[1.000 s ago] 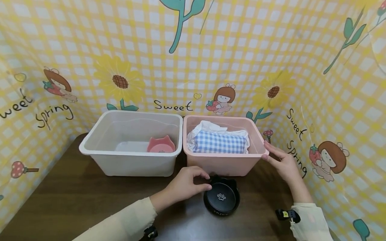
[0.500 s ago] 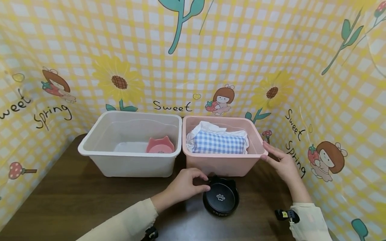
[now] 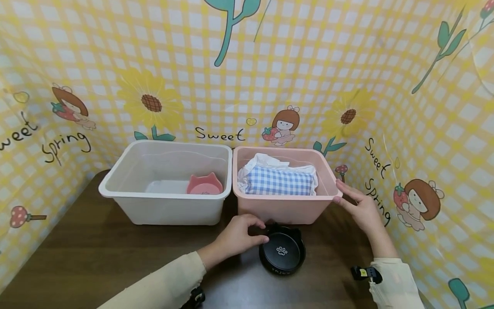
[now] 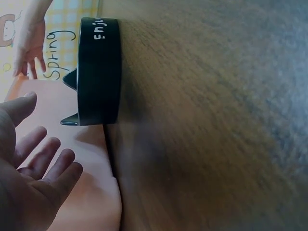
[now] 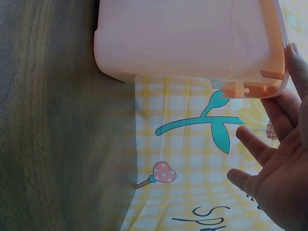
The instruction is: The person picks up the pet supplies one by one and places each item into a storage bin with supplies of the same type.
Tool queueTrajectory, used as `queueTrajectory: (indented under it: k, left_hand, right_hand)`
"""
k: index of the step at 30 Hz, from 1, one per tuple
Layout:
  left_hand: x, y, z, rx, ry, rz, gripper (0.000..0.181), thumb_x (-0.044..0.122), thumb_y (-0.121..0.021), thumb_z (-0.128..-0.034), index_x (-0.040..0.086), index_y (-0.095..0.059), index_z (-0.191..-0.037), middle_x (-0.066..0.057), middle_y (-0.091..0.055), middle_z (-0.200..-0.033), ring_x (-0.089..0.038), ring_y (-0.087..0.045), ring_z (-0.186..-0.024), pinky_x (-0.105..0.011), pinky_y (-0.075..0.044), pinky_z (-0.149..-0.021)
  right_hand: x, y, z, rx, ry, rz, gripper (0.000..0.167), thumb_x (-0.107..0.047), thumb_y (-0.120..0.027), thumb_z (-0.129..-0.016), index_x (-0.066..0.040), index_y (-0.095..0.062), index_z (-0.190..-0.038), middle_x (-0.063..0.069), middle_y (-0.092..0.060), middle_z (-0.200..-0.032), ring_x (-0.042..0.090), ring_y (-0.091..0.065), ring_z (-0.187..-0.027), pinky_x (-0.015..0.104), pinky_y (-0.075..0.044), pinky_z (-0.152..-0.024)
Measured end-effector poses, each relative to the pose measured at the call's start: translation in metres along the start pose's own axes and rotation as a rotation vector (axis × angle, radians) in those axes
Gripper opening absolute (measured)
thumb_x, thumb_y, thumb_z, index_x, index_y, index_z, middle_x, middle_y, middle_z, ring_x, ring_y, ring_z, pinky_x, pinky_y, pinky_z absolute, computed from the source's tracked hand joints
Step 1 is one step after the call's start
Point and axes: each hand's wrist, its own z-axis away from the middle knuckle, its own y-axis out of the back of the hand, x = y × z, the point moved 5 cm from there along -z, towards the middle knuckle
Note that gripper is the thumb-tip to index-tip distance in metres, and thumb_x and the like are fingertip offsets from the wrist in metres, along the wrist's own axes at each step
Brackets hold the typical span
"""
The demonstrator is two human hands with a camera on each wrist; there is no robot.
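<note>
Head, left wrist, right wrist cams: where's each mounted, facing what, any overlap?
Head: on the head, facing forward and down at the grey tub, pink tub and black bowl; left hand, right hand and sleeves show.
Left wrist: on that wrist, image sideways, looking across the table past the black bowl; left hand near, right hand beyond.
Right wrist: on that wrist, image sideways, facing the pink tub's outside and printed backdrop; right hand only.
Shared: both wrist views show the pink tub.

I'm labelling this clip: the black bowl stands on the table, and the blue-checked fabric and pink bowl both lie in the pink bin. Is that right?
Not quite: the head view shows the pink bowl in the off-white bin. The rest holds: black bowl on the table, blue-checked fabric in the pink bin.
</note>
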Motion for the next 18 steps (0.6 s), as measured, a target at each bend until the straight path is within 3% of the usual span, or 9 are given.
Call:
queueTrajectory:
  k: [11,18]
  left_hand:
    - [-0.009,-0.016,-0.006,-0.010,0.045,0.013,0.042,0.033,-0.086,-0.0840,0.009,-0.074,-0.117,-0.005,-0.073,-0.114,-0.022,-0.067,-0.108,-0.040,-0.054,-0.096]
    - [-0.012,-0.029,-0.012,-0.022,0.075,0.049,0.049,0.031,-0.086,-0.0848,0.007,-0.071,-0.125,-0.005,-0.072,-0.120,-0.021,-0.067,-0.112,-0.040,-0.054,-0.099]
  right_hand:
    - [-0.012,0.001,0.003,0.001,0.012,-0.003,0.055,-0.031,-0.076,-0.094,-0.021,-0.059,-0.144,0.004,-0.054,-0.150,0.027,-0.044,-0.145,0.057,-0.034,-0.115]
    - [-0.005,0.000,0.002,0.006,0.017,-0.009,0.055,-0.032,-0.077,-0.093,-0.024,-0.059,-0.144,0.001,-0.054,-0.150,0.017,-0.044,-0.145,0.055,-0.034,-0.115]
